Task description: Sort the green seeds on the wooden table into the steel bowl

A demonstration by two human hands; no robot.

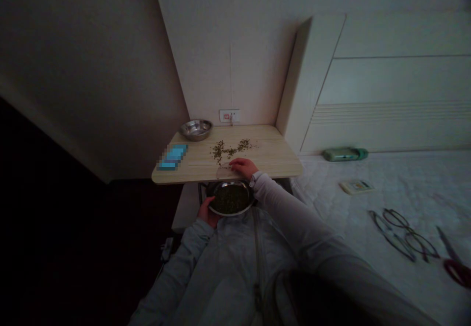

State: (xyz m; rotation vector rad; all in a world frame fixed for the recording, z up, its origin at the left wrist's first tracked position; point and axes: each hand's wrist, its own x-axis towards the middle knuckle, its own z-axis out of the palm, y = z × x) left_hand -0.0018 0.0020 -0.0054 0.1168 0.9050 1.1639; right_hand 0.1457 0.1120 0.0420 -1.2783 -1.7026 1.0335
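Note:
My left hand (207, 212) grips the rim of a steel bowl (230, 199) full of small green beans, held just below the front edge of a small wooden table (279, 162). My right hand (243, 167) rests palm down on the table near that edge, fingers curled over the surface beside a scatter of green beans (228, 149). Whether it holds any beans is hidden.
An empty steel bowl (196, 129) stands at the table's back left, a blue card (172, 156) at its left. A wall socket (229, 115) is behind. On the bed at right lie a green case (344, 154), a small booklet (356, 186), glasses (403, 233) and scissors (454, 262).

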